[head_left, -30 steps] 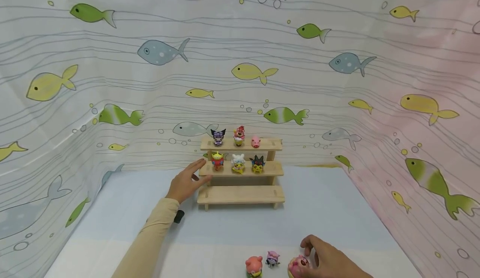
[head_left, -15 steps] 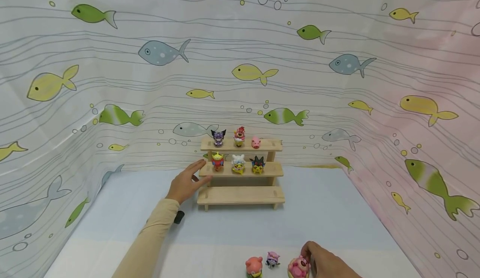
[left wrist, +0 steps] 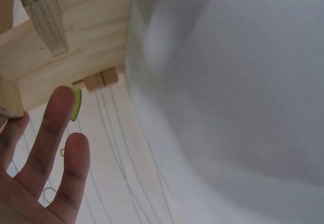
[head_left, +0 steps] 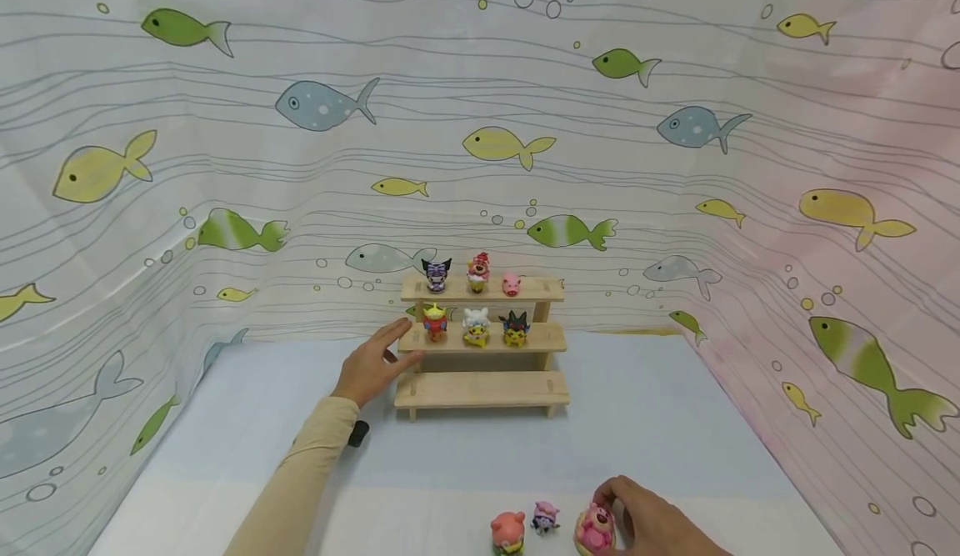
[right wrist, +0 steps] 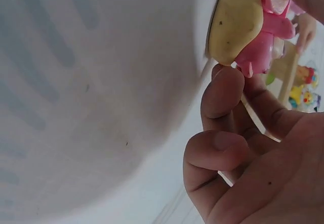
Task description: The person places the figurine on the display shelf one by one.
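Observation:
At the lower right of the head view, my right hand (head_left: 651,518) pinches a pink bear figurine (head_left: 597,529) with a yellow base. In the right wrist view the bear figurine (right wrist: 257,54) sits between thumb and fingers, its base at the table surface. My left hand (head_left: 371,368) rests at the left end of a three-step wooden display stand (head_left: 482,389), fingers extended. A fingertip (left wrist: 20,122) meets the wood in the left wrist view; the thumb is out of sight there. Left of the bear lie a small purple figurine (head_left: 545,518) and a coral-pink figurine (head_left: 508,533).
The stand's top step holds a purple-black figurine (head_left: 437,276), a red-pink one (head_left: 477,272) and a pink pig (head_left: 512,284). Its middle step carries a red-yellow figurine (head_left: 435,323), a white-yellow one (head_left: 476,328) and a black-yellow one (head_left: 515,328). Fish-print cloth (head_left: 405,231) hangs behind.
My right hand has shifted its fingers around the pink bear figurine, which has turned more upright and moved slightly left. The left hand and the stand have not moved.

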`<state>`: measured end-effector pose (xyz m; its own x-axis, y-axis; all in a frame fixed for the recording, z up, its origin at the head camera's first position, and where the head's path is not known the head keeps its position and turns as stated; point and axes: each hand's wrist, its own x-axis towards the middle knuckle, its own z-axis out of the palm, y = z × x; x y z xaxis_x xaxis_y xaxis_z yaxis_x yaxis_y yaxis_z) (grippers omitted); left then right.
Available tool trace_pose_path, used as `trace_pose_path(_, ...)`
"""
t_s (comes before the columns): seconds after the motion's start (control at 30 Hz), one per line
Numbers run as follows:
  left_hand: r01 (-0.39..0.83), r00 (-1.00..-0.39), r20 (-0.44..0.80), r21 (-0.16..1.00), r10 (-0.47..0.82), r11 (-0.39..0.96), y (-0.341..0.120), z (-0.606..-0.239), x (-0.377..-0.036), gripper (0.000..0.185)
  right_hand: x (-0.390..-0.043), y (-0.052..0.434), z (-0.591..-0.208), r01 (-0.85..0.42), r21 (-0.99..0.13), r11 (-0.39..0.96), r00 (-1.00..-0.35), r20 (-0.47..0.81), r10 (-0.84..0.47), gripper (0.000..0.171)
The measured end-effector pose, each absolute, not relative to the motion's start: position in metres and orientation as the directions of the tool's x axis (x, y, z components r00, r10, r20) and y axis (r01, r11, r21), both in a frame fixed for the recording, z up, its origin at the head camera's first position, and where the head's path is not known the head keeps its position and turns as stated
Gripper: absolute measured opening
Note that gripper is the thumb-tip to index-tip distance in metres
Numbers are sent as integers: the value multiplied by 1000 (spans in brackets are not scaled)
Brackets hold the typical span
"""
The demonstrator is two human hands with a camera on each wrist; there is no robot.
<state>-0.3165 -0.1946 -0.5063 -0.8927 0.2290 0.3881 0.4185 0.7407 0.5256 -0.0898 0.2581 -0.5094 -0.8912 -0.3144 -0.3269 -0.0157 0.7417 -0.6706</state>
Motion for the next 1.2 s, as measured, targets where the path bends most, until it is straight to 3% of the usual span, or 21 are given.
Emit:
trace_pose_path(0.27,417,-894,384,530,230,739,-196,-508,-315,74,-94,255,-510,-67,-622,780,-917,-270,-294,53)
trace_pose_path(0.6,419,-890,402,531,217,737,-194,-509,-316,73,-105,255,-517,-266,-529,806,-928,-87,-363,53)
trace_pose_path(1.2,409,-896,385,527,220,745,-193,-507,-316,73,-116,248,-521,-306,-498,812,-934,-7,-357,57)
